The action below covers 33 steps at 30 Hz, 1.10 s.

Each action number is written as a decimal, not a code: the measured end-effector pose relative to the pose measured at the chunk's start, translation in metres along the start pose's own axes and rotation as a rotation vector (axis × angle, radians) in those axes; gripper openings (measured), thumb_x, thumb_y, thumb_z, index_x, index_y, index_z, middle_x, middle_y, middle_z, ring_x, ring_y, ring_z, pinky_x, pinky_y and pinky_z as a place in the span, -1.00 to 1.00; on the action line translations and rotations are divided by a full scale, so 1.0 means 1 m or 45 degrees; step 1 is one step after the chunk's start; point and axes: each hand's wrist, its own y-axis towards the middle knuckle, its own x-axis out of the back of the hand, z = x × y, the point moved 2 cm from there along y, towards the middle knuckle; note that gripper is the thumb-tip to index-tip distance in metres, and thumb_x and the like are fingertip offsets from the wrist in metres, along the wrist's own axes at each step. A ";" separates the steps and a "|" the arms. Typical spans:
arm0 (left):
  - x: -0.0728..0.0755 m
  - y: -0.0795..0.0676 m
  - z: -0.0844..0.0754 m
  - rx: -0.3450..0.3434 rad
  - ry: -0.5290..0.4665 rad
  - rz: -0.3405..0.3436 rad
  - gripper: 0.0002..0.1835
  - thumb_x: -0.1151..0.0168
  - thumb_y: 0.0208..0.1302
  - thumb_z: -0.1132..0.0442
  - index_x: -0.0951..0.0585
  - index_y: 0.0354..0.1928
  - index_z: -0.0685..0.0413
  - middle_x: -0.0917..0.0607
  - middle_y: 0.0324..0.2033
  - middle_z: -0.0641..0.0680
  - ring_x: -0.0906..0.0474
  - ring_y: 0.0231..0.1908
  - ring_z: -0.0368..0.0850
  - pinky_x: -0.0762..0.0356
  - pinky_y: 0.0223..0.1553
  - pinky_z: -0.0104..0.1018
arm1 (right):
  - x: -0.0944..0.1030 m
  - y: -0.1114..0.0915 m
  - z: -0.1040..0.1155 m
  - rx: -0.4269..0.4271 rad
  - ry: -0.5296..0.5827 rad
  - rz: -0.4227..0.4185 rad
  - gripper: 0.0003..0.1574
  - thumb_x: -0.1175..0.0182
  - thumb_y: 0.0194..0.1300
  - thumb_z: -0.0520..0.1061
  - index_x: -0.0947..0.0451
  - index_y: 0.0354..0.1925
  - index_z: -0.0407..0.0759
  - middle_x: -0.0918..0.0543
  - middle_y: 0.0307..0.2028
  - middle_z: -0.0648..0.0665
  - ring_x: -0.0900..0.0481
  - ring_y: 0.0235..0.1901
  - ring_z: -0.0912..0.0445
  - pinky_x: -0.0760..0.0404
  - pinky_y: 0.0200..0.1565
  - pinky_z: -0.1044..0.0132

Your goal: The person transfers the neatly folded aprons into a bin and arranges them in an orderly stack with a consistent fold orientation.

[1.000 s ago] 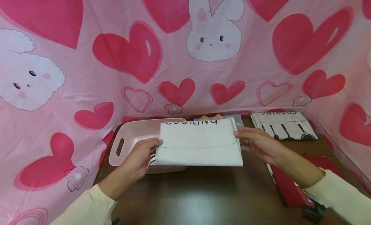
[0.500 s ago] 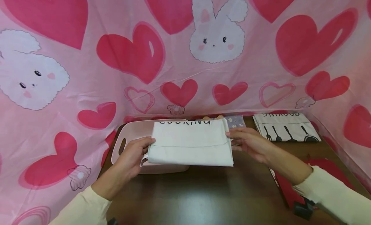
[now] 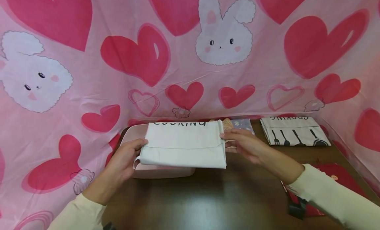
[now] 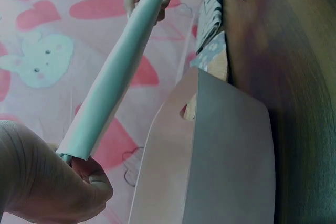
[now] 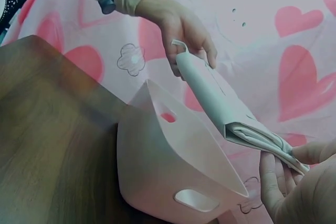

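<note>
A folded white apron (image 3: pixel 184 142) with dark "COOKING" lettering and a thin strap at its left end is held up between both hands. My left hand (image 3: pixel 126 157) pinches its left end, thumb on top. At the other end my right hand (image 3: pixel 246 144) grips the edge, thumb above and fingers beneath; the right wrist view shows the stacked folds (image 5: pixel 257 135) there. Below the apron stands a pink plastic basket (image 3: pixel 166 172) with handle holes, partly covered by it in the head view. In both wrist views the apron is above the basket's rim.
A second folded apron (image 3: pixel 297 132) with printed utensils lies at the back right of the brown table (image 3: pixel 207 203). A grey-blue floral cloth (image 3: pixel 241 124) is behind the held apron. Red folded fabric (image 3: pixel 341 177) lies under my right forearm. A pink heart-patterned curtain (image 3: pixel 178 71) surrounds the table.
Both hands have carried the folded apron to the left, so it overlaps more of the basket in the head view. The grip at both ends stays the same.
</note>
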 end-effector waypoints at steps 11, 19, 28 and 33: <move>0.021 0.000 -0.002 0.024 -0.074 -0.057 -0.80 0.03 0.56 0.07 -0.51 -0.04 -0.02 -0.64 -0.27 -0.26 -0.55 -0.11 -0.29 -0.24 0.00 -0.27 | -0.021 0.018 0.001 -0.010 -0.001 0.021 -0.55 -0.22 0.46 -0.10 -0.46 0.16 -0.37 -0.69 -0.19 -0.01 -0.68 -0.21 0.08 -0.74 -0.05 0.24; 0.038 0.002 -0.002 0.057 -0.095 -0.082 -0.86 0.03 0.56 0.05 -0.49 -0.13 -0.13 -0.65 -0.36 -0.31 -0.56 -0.25 -0.35 -0.23 -0.24 -0.31 | -0.036 0.032 0.000 -0.020 0.015 0.043 -0.62 -0.24 0.43 -0.14 -0.54 0.09 -0.37 -0.69 -0.20 -0.02 -0.70 -0.23 0.08 -0.75 -0.04 0.17; 0.059 0.009 0.001 0.067 -0.150 -0.089 -0.87 0.03 0.57 0.04 -0.47 -0.09 -0.16 -0.65 -0.33 -0.30 -0.58 -0.24 -0.34 -0.33 -0.17 -0.35 | -0.056 0.053 0.000 -0.061 -0.005 0.041 -0.63 -0.24 0.42 -0.16 -0.51 0.08 -0.38 -0.68 -0.20 -0.09 -0.70 -0.27 0.07 -0.76 -0.06 0.17; 0.072 0.014 0.002 0.075 -0.201 -0.101 -0.77 0.03 0.58 0.08 -0.58 -0.27 -0.24 -0.65 -0.38 -0.30 -0.56 -0.27 -0.36 -0.34 -0.18 -0.40 | -0.068 0.066 -0.001 -0.052 0.000 0.055 -0.59 -0.23 0.43 -0.21 -0.50 0.13 -0.45 -0.70 -0.21 -0.11 -0.73 -0.29 0.10 -0.76 -0.05 0.16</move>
